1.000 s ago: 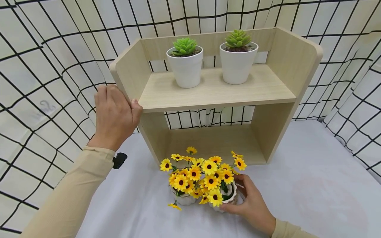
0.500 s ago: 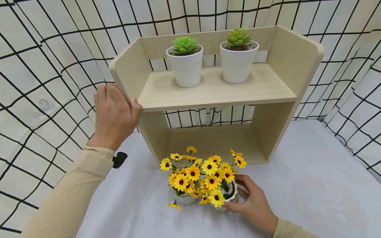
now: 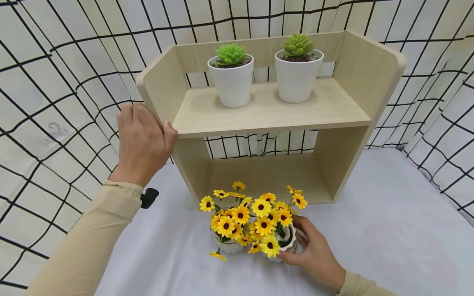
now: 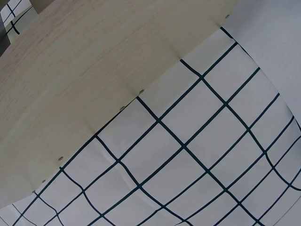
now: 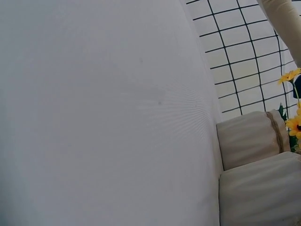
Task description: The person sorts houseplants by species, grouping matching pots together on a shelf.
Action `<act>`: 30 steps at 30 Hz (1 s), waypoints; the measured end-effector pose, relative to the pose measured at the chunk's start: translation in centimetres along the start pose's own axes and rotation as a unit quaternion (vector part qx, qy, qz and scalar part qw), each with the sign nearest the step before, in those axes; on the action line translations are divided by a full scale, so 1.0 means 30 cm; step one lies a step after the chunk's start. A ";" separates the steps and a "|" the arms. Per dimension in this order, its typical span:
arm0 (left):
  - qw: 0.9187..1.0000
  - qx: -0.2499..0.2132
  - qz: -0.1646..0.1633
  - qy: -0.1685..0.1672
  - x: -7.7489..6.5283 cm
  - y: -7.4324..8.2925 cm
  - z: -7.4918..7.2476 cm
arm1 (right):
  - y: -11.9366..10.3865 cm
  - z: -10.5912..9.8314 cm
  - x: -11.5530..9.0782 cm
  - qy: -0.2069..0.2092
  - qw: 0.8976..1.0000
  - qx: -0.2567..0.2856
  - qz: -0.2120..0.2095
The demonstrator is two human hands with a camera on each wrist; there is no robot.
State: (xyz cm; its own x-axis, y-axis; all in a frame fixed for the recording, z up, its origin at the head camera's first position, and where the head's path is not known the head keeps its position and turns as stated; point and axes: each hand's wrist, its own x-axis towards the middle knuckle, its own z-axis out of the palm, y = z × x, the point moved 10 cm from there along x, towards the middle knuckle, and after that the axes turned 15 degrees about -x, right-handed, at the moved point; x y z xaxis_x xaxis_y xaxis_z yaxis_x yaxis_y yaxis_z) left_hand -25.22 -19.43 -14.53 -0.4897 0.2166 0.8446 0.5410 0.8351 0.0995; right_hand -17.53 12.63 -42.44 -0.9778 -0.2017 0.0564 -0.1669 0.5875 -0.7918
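Observation:
A light wooden two-tier shelf (image 3: 274, 117) stands on white cloth. My left hand (image 3: 142, 144) grips its left side panel, thumb at the front edge where the upper board meets it. That panel (image 4: 94, 84) fills the upper left of the left wrist view. Low in the head view, my right hand (image 3: 316, 255) holds a white flower pot (image 3: 275, 259) with yellow flowers, thumb at the near side and fingers round the right. Close on its left stands a second white flower pot (image 3: 231, 247), their blooms overlapping. Both pots show at the right wrist view's right edge.
Two white pots with green succulents, one left (image 3: 235, 88) and one right (image 3: 298, 82), stand on the upper board. The lower tier (image 3: 270, 170) lies behind the flowers. Black wire grid (image 3: 55, 123) over white sheeting surrounds the table on the back and sides.
My right hand and its flower pot have shifted very slightly to the right since a second ago. The left hand keeps its hold on the shelf.

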 end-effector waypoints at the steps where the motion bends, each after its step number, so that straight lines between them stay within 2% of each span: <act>1: 1.000 0.000 0.000 0.000 0.000 0.000 0.000 | 0.001 0.000 0.000 0.001 1.000 0.000 0.001; 11: 1.000 -0.002 0.001 0.002 -0.004 0.000 -0.003 | 0.009 -0.008 -0.007 0.018 0.999 0.014 0.024; 17: 1.000 -0.011 0.009 0.013 0.001 0.004 -0.008 | 0.008 -0.021 -0.004 0.037 0.999 0.021 0.015; 21: 1.000 -0.005 0.008 0.009 0.001 0.004 -0.005 | 0.008 -0.026 -0.001 0.041 0.999 0.015 0.007; 30: 1.000 0.006 0.004 -0.003 -0.001 0.006 0.000 | -0.038 -0.084 0.013 0.063 0.997 0.018 -0.040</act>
State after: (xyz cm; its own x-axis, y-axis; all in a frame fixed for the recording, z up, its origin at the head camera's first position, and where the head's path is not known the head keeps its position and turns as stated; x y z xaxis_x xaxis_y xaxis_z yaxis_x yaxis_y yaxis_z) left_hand -25.11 -19.30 -14.54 -0.4893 0.2260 0.8423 0.5369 0.8391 0.0868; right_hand -18.04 13.84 -39.99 -0.9702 -0.1445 0.1945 -0.2421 0.5444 -0.8031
